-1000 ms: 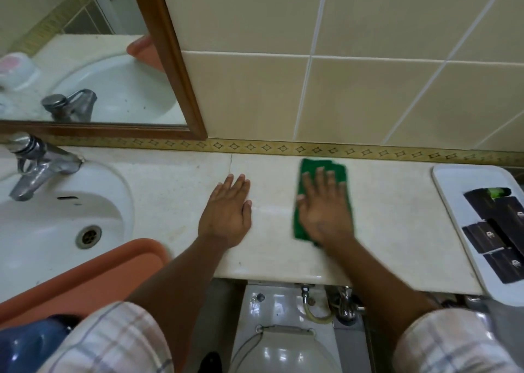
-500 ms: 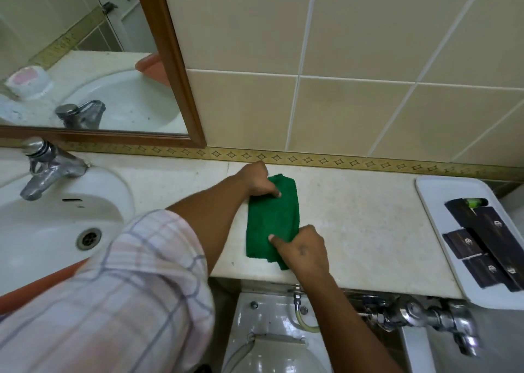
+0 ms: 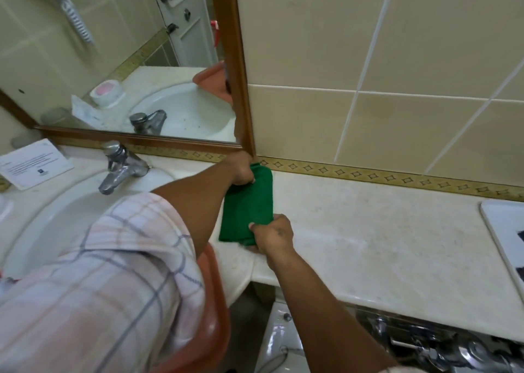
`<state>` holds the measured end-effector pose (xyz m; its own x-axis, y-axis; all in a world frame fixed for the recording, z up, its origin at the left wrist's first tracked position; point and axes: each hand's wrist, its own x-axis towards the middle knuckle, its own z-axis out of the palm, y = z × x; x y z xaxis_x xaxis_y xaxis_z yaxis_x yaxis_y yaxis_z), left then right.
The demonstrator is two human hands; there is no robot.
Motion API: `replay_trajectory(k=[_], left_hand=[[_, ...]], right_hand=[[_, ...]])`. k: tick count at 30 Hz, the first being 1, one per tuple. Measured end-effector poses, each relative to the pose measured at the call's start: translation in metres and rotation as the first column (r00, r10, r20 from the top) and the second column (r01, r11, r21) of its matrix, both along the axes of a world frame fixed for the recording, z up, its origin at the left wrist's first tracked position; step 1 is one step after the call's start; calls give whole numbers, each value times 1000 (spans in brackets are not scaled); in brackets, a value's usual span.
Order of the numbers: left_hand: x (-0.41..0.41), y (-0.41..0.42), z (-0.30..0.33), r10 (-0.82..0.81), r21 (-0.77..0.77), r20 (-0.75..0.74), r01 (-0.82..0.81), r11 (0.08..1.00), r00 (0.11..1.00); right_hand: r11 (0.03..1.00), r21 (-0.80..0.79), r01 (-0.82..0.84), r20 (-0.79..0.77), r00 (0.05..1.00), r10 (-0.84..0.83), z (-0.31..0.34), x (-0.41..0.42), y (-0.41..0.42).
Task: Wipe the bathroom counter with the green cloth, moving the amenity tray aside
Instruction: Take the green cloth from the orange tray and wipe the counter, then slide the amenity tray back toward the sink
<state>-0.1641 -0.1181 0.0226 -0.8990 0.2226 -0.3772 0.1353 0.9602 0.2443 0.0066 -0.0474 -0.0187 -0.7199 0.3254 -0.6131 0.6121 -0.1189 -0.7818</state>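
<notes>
Two hands grip the green cloth (image 3: pixel 247 207) at opposite ends. The left hand (image 3: pixel 241 170) is closed on the cloth's far end, close to the wall, right below the lower corner of the mirror frame (image 3: pixel 241 83); its forearm reaches across from the left, a plaid sleeve (image 3: pixel 99 273) covering the upper arm. The right hand (image 3: pixel 273 235) is closed on the near end, fingers curled into the fabric near the counter's front edge. Between the two, the folded cloth lies lengthwise on the pale stone counter (image 3: pixel 368 236), running from the patterned tile border (image 3: pixel 382 175) toward the person. Just left of the cloth sits the white sink (image 3: pixel 56 211) with its chrome faucet (image 3: pixel 119 166), and an orange basin (image 3: pixel 218 316) shows under the left arm. A printed card (image 3: pixel 35 163) leans at the far left by the mirror. Well apart on the right, the white amenity tray (image 3: pixel 502 231) rests at the counter's end, cut off by the picture's edge, with dark items on it that cannot be made out. Below the counter are chrome pipe fittings (image 3: pixel 439 341).
</notes>
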Motion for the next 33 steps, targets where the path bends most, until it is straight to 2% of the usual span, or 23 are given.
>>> replay_trajectory(k=[3, 5, 6, 8, 10, 12, 14, 17, 20, 22, 26, 29, 33], left_hand=[[8, -6, -19, 69, 73, -38, -66, 995, 997], [16, 0, -26, 76, 70, -70, -71, 995, 995], [21, 6, -24, 52, 7, -92, -51, 999, 994], [26, 18, -8, -54, -259, -135, 17, 966, 989], [34, 44, 12, -156, -501, -129, 71, 862, 979], [45, 91, 22, -277, -579, -116, 161, 799, 954], [60, 154, 28, -437, -524, -143, 306, 795, 888], [100, 257, 32, -583, -257, -236, 528, 809, 778], [144, 360, 25, -645, -31, -285, 666, 746, 709], [172, 425, 16, -708, 25, -285, 744, 668, 646], [187, 488, -6, -775, -75, -289, 794, 603, 561], [186, 510, -24, -773, -164, -311, 770, 616, 552], [178, 520, -33, -760, -236, -351, 734, 637, 547]], right_hand=[[996, 60, -59, 20, 998, 58, -8, -7, -6], [991, 105, -78, 24, 997, 76, -10, -4, 1], [985, 142, -96, 22, 995, 94, -10, 0, 10], [956, 272, -112, 16, 994, 112, -2, 7, 26], [931, 366, -16, -33, 999, 30, 5, 20, 53], [910, 372, 184, -111, 982, -153, 16, 42, 96], [832, 349, 431, -174, 902, -394, 23, 75, 155], [558, 391, 732, -240, 666, -706, 29, 147, 249], [273, 435, 858, -267, 413, -871, 21, 220, 329], [179, 457, 871, -226, 309, -924, 9, 261, 368], [218, 441, 871, -140, 306, -942, -10, 286, 396], [297, 385, 874, -102, 360, -927, -21, 290, 404], [328, 391, 860, -96, 393, -914, -29, 287, 408]])
